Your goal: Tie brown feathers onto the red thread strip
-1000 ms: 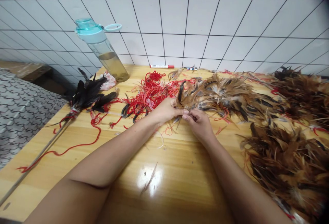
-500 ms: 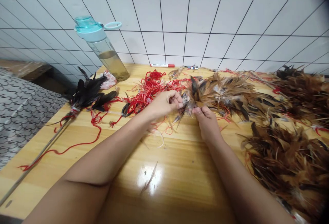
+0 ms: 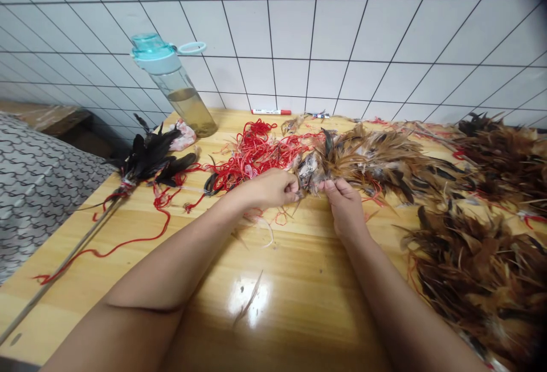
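Note:
Both my hands meet at the near end of a strip of brown and black feathers (image 3: pixel 371 158) that lies across the wooden table (image 3: pixel 294 298). My left hand (image 3: pixel 273 188) is closed, pinching the grey fluffy quill end of the strip. My right hand (image 3: pixel 344 201) is closed too, its fingertips pinching the same end from the right. A tangle of red string (image 3: pixel 252 152) lies just behind my left hand.
A stick with black feathers tied on by red string (image 3: pixel 145 158) lies at the left. A water bottle with a teal lid (image 3: pixel 179 84) stands at the back left by the tiled wall, near a red marker (image 3: pixel 270 112). More brown feather piles (image 3: pixel 478 264) cover the right side.
Both hands have stayed at the feather strip's end. The left hand lifted and then lowered again, working the quills, while the right hand shifted slightly right.

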Action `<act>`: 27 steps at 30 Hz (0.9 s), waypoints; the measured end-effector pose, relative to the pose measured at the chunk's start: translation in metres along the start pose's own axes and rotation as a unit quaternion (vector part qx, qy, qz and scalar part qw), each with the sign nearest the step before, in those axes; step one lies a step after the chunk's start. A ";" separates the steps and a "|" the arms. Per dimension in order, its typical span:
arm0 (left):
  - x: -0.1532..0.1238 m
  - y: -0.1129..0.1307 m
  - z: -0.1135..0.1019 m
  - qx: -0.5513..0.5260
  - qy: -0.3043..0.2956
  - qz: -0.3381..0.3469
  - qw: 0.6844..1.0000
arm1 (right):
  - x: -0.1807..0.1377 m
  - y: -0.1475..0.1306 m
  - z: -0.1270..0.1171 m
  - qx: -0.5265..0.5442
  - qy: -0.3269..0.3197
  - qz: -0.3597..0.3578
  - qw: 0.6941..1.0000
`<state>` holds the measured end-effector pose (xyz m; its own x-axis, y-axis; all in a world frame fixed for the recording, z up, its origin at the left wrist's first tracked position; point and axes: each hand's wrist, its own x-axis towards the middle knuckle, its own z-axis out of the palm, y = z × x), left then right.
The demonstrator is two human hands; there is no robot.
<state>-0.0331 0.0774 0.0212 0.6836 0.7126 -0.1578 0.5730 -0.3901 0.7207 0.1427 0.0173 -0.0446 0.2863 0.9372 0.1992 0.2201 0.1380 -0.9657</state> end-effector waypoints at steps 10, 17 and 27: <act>0.008 0.011 0.014 -0.419 0.129 0.016 0.898 | 0.000 0.000 0.004 0.077 0.013 0.057 0.995; 0.011 0.010 0.024 -0.358 0.132 0.024 0.924 | 0.003 0.001 0.006 0.105 -0.027 0.079 0.991; 0.015 0.004 0.029 -0.236 0.170 0.015 0.956 | 0.004 0.008 0.006 0.045 -0.062 0.033 0.996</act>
<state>-0.0076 0.0699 0.0024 0.4630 0.8855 0.0385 0.2323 -0.1632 0.9589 0.1400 0.0243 -0.0524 0.1781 0.9770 0.1174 0.1189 0.0971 -0.9881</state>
